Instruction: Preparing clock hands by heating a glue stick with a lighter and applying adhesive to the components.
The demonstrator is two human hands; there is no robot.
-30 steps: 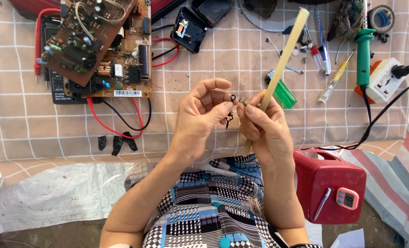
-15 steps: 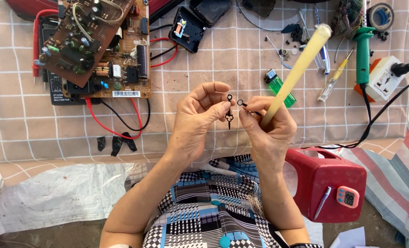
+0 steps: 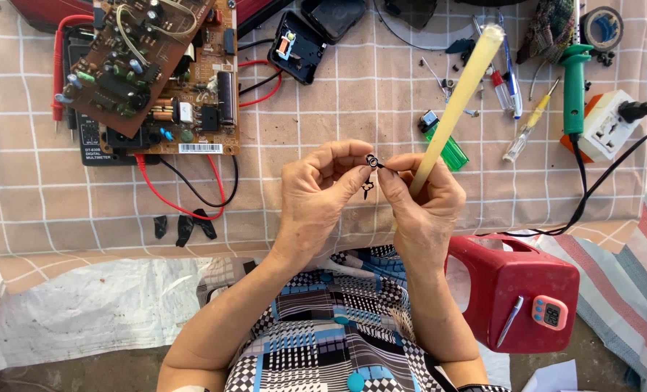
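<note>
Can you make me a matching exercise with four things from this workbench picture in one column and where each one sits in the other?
Things:
1. small black metal part
2. pale yellow stick
3. brown circuit board
4. red plastic box

Places:
A. top left of the checked cloth
B. pinched between both hands' fingertips
C. lower right, beside the right forearm
D. held in the right hand, slanting up

Pairs: 1-B, 2-D, 3-A, 4-C

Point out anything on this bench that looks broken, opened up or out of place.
Two bare circuit boards lie stacked askew at top left, outside any casing, trailing red wires. A small black case lies open nearby. The left hand and right hand pinch a tiny black part. Nothing looks spilled.
</note>
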